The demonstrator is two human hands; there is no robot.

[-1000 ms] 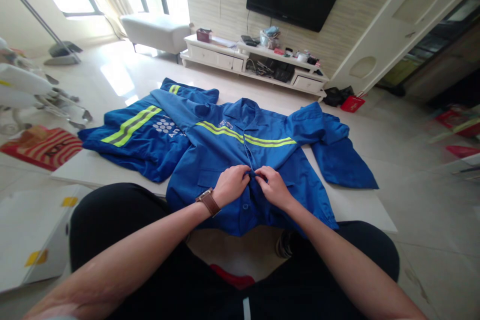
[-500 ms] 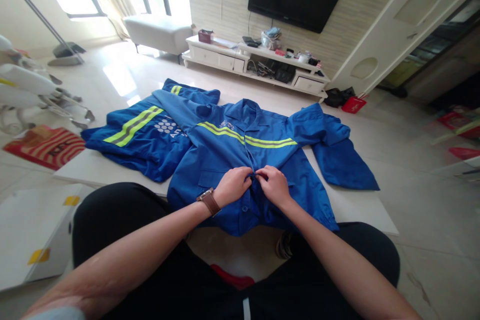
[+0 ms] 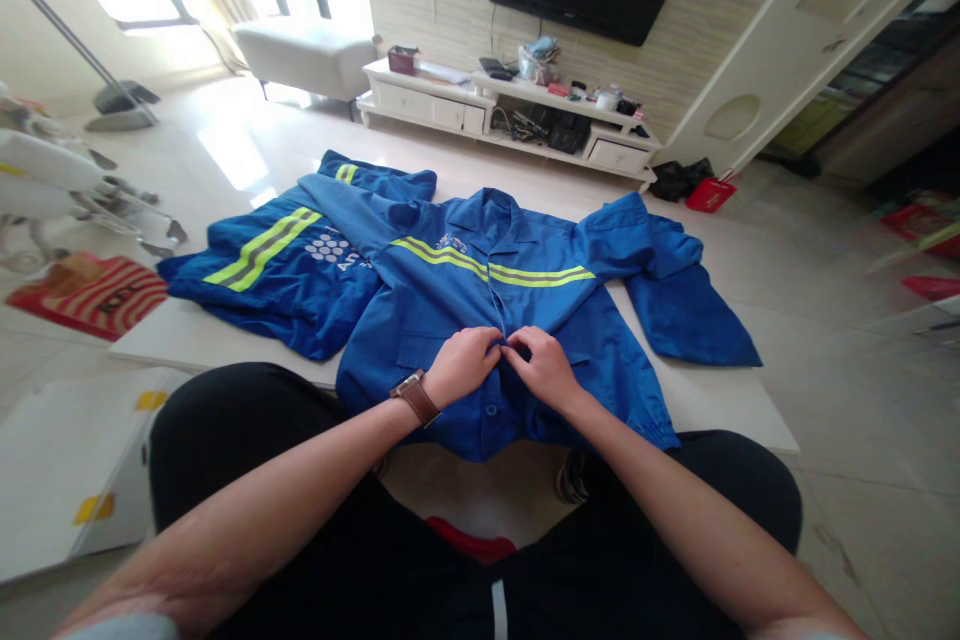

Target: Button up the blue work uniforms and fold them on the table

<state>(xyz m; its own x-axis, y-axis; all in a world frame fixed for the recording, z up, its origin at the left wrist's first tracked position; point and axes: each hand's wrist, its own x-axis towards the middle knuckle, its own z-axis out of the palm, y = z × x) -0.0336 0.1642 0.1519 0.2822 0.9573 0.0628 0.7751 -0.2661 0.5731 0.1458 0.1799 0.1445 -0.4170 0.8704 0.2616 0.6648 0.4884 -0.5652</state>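
A blue work jacket (image 3: 442,305) with a yellow and grey reflective stripe lies spread out, collar away from me. My left hand (image 3: 466,360), a brown-strapped watch (image 3: 415,397) on its wrist, pinches the jacket's front edge near the middle. Opposite it, my right hand (image 3: 541,365) pinches the other front edge, its fingertips meeting those of the left. What sits between the fingertips is hidden. Below the hands a button (image 3: 491,410) shows on the front. Left of the jacket lies another blue garment (image 3: 277,270) with a reflective stripe and white print.
Both garments rest on a low white table (image 3: 757,410). More blue cloth (image 3: 690,310) lies at the right. A red striped bag (image 3: 90,295) and a white box (image 3: 67,470) stand at the left. Beyond are a TV cabinet (image 3: 427,105) and a pale bench (image 3: 307,60).
Both hands stay at the jacket's front, fingertips still together, with only a slight shift of the fingers. The view has tilted a little.
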